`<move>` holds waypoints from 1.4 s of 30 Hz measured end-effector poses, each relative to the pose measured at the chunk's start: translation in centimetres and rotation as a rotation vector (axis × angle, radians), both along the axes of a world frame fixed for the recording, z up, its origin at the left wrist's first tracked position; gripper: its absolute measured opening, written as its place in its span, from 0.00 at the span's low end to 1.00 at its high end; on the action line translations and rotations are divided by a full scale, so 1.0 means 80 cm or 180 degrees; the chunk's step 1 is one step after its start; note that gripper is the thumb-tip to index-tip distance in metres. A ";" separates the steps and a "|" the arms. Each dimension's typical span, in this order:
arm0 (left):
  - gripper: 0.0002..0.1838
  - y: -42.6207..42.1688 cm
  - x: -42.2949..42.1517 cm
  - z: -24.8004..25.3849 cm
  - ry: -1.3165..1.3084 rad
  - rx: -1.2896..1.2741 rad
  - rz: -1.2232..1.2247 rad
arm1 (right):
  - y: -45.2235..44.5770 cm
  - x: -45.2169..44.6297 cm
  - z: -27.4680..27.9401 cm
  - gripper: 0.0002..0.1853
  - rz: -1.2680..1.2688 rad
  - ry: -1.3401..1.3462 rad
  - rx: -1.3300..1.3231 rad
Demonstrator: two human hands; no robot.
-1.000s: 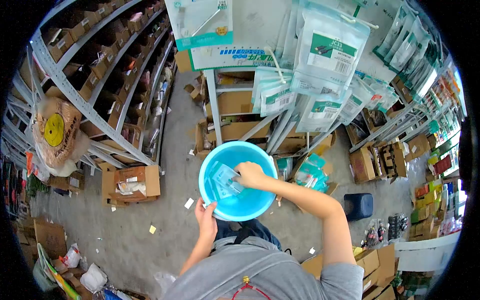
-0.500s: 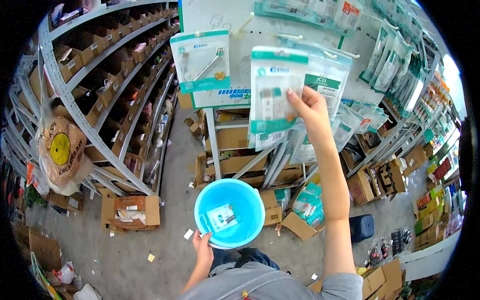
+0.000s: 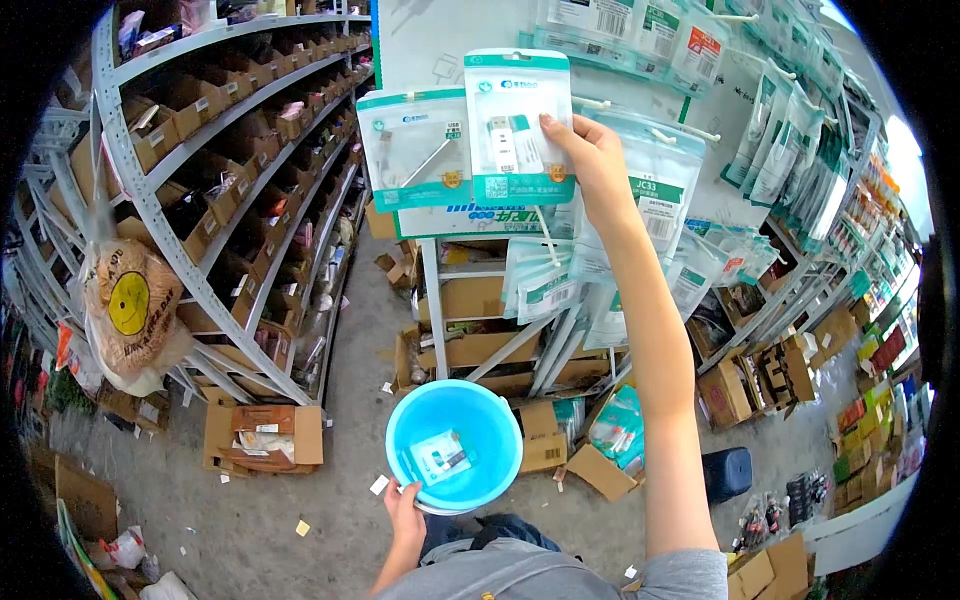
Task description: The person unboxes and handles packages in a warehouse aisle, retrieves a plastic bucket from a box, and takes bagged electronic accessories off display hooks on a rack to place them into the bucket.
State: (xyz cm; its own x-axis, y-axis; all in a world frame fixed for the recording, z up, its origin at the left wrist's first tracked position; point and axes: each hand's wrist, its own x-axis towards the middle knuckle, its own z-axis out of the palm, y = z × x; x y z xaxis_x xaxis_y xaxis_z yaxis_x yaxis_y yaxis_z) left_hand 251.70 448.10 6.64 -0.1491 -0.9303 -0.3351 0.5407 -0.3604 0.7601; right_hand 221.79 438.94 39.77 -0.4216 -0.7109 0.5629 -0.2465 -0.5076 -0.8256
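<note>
My right hand [image 3: 588, 165] pinches the right edge of a clear and teal packet [image 3: 517, 88] with a small white USB device inside. It is held up before the display board, its left side against another packet [image 3: 410, 150] hanging there. My left hand [image 3: 404, 512] grips the near left rim of a light blue bucket [image 3: 508, 440], fingers closed over the edge. Inside the bucket lies one flat packet [image 3: 440, 456]. Behind my right wrist hang more packets, among them a JC33 packet [image 3: 662, 195].
Metal shelving [image 3: 135, 170] with rows of cardboard bins runs along the left, a plastic bag with a smiley face [image 3: 132, 305] hanging from it. An open carton of packets [image 3: 612, 440] sits on the floor right of the bucket. Empty hooks [image 3: 738, 18] stick out from the board.
My right hand has moved up and left with the packet, away from the hanging JC33 packets and beside the left one. My left hand still holds the bucket.
</note>
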 end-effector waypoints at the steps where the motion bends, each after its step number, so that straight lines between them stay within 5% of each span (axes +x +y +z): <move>1: 0.13 -0.001 0.001 -0.004 -0.0007 -0.0068 -0.0004 | -0.001 0.000 0.000 0.15 0.0039 -0.0050 -0.0019; 14: 0.16 -0.007 0.004 -0.011 -0.0127 -0.0033 -0.0080 | 0.008 -0.004 0.009 0.14 0.0161 -0.0528 0.0242; 29: 0.13 -0.003 0.005 -0.007 0.0076 0.0036 0.0094 | -0.099 -0.058 -0.060 0.15 -0.1159 0.0712 0.0418; 34: 0.15 -0.007 0.011 -0.018 0.0005 -0.0007 0.0160 | -0.082 -0.055 -0.082 0.17 -0.1116 0.0921 0.0606; 39: 0.15 -0.012 0.009 0.001 0.0039 0.0087 0.0130 | -0.013 -0.012 -0.135 0.18 -0.2093 0.1948 -0.0135; 42: 0.14 -0.017 0.005 0.008 0.0026 -0.0090 0.0044 | 0.054 0.053 -0.172 0.08 -0.0467 0.1603 0.0633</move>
State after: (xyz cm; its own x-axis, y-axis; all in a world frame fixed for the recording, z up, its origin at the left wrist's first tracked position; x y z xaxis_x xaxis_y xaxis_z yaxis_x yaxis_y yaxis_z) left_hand 252.06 446.77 7.26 -0.1387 -0.9414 -0.3073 0.5517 -0.3312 0.7655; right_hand 226.00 443.24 26.00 -0.2378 -0.7781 0.5813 -0.6914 -0.2847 -0.6640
